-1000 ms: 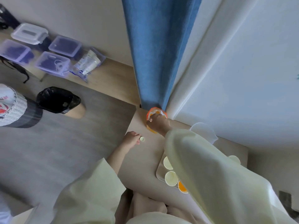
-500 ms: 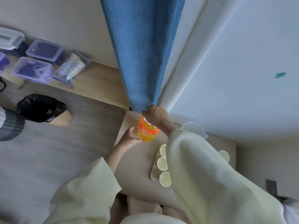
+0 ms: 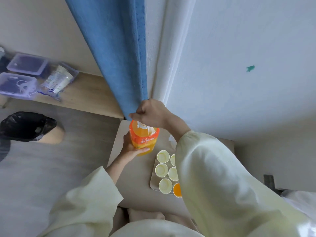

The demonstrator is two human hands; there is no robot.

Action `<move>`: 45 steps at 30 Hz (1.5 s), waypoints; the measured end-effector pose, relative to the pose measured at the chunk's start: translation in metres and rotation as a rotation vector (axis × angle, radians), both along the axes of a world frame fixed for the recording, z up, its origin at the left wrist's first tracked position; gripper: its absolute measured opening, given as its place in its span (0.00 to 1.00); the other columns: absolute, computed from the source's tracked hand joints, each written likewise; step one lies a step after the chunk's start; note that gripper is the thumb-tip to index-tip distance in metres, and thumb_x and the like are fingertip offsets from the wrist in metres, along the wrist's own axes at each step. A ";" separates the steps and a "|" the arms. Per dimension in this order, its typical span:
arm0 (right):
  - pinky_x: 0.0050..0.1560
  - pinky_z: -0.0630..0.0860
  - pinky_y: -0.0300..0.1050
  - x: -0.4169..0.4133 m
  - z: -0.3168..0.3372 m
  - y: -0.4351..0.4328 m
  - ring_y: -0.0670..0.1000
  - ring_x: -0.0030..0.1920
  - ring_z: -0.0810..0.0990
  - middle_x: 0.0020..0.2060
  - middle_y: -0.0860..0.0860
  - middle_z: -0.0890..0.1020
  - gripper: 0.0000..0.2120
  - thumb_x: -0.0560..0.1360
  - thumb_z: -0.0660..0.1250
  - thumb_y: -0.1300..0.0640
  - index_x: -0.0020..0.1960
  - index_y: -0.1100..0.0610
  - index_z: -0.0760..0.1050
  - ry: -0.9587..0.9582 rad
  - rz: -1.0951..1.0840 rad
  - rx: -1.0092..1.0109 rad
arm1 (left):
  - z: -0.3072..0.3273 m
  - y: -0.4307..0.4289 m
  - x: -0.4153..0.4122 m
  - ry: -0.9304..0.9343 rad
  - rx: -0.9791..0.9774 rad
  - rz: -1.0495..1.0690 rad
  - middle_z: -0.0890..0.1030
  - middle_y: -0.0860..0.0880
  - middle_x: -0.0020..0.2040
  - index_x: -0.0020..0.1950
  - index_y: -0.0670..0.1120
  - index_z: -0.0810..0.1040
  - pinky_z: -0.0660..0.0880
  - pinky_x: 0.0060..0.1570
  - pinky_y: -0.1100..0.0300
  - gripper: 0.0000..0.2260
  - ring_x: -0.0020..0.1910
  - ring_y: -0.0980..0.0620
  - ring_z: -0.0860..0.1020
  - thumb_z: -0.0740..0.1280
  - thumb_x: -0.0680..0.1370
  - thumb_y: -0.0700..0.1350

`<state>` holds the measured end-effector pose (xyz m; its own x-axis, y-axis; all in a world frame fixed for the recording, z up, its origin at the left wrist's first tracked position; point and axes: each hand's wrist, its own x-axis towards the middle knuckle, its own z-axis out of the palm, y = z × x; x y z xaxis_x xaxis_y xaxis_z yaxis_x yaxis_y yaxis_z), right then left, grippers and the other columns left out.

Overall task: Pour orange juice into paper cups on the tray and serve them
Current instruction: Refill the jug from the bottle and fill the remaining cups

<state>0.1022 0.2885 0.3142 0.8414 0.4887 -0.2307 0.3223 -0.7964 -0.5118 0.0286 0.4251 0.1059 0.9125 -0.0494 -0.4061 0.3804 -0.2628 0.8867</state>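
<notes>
Head view: juice bottle (image 3: 144, 139) upright over the desk (image 3: 135, 189), just past the far-left corner of the tray (image 3: 152, 183); right hand (image 3: 150, 113) is clamped over its top, left hand (image 3: 135, 150) is wrapped round its lower body. Six paper cups (image 3: 163, 156) sit on the tray, partly hidden by the right sleeve (image 3: 222, 177); the near-right cup (image 3: 177, 189) holds orange juice, the other visible ones look empty. Blue curtain (image 3: 119, 57) hangs right behind the bottle, and a black-bagged bin (image 3: 25, 125) is on the floor to the left.
</notes>
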 end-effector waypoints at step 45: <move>0.67 0.67 0.58 -0.102 -0.183 -0.101 0.60 0.53 0.79 0.51 0.57 0.81 0.24 0.75 0.66 0.43 0.67 0.55 0.71 -0.209 -0.655 -0.181 | 0.007 -0.093 -0.001 0.437 0.658 -0.384 0.68 0.45 0.64 0.68 0.47 0.62 0.70 0.63 0.42 0.47 0.66 0.42 0.68 0.79 0.54 0.51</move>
<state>0.0007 0.1875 0.1309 0.9847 -0.1632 -0.0619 -0.1745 -0.9268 -0.3325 0.0275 0.3324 0.1125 0.6370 0.0462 -0.7695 0.4312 -0.8488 0.3060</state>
